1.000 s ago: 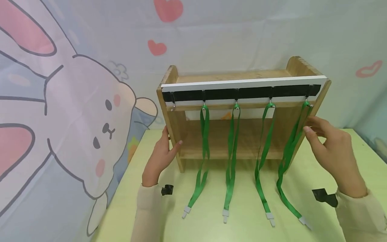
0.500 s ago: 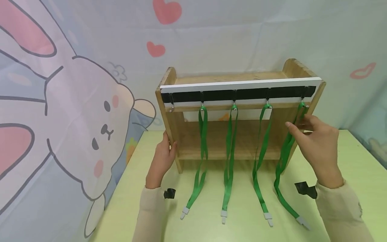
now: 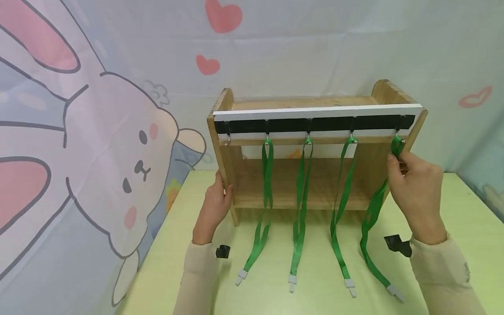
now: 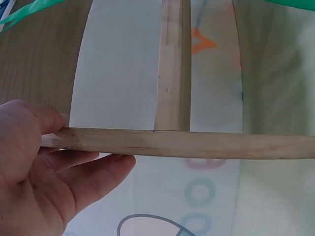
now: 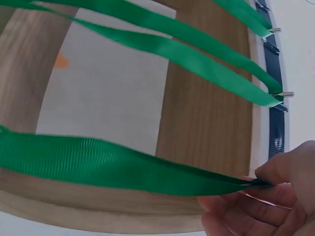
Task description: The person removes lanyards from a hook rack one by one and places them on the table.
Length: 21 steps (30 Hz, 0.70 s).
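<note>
The right hand (image 3: 421, 188) has its grip closed on the green strap (image 3: 376, 205) at the right end, with the thumb and a finger pinching it just below its hook (image 3: 397, 132). The top of this strap is looped on that hook, at the right end of the shelf (image 3: 368, 164), and the rest hangs down past the hand.

The left hand (image 3: 214, 201) grips the left side edge of the shelf. In the left wrist view, the thumb is on one side of the wood and the fingers are on the other.

The shelf is made of wood and stands on the yellow-green table (image 3: 315, 302). A white strip (image 3: 315, 111) with a black band (image 3: 287, 126) runs along its top front. Five hooks sit there in a row. Three other straps (image 3: 299, 236), green too, hang on the three middle hooks. Each strap has a pale clip (image 3: 292, 280) at its low end.

Behind is a cloth (image 3: 299, 57) with pink hearts (image 3: 224, 17) and a big rabbit (image 3: 110, 144) on it.
</note>
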Each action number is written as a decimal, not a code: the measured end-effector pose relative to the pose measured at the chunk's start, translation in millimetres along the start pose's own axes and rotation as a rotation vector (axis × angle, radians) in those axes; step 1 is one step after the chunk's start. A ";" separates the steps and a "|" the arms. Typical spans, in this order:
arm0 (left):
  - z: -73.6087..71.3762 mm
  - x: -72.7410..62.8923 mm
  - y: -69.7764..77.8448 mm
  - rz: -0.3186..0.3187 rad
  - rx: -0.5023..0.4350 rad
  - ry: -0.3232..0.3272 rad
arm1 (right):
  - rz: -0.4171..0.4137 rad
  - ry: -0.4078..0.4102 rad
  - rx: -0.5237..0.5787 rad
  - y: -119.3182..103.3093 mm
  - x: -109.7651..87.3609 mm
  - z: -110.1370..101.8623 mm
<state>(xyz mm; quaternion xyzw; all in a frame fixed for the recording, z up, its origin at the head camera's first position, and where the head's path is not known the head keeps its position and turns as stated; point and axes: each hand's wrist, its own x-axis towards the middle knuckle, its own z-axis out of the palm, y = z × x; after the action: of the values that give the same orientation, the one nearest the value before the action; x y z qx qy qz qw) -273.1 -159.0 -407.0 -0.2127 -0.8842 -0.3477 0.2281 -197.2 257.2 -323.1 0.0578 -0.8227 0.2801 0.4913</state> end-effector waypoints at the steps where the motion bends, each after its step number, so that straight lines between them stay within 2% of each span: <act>1: 0.2 0.2 0.8 -0.003 -0.003 -0.003 | 0.007 0.005 0.005 -0.8 0.6 -1.0; 7: 1.7 1.1 0.7 0.005 0.006 0.002 | 0.074 0.015 0.041 -4.9 -1.3 -5.8; 11: 2.0 -0.2 0.4 0.006 0.011 0.010 | 0.108 0.009 0.103 -4.7 -7.6 -9.5; 17: 2.9 -2.0 0.5 -0.012 0.001 -0.001 | 0.169 -0.028 0.184 -1.0 -17.1 -18.5; 21: 3.6 -1.6 0.6 0.007 -0.002 0.015 | 0.209 -0.067 0.205 6.2 -21.8 -26.9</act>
<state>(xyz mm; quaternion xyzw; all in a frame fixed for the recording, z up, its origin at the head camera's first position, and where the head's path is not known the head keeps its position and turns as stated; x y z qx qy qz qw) -272.5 -156.4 -409.9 -0.2136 -0.8812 -0.3495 0.2360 -167.6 272.4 -334.2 0.0307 -0.8072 0.4103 0.4234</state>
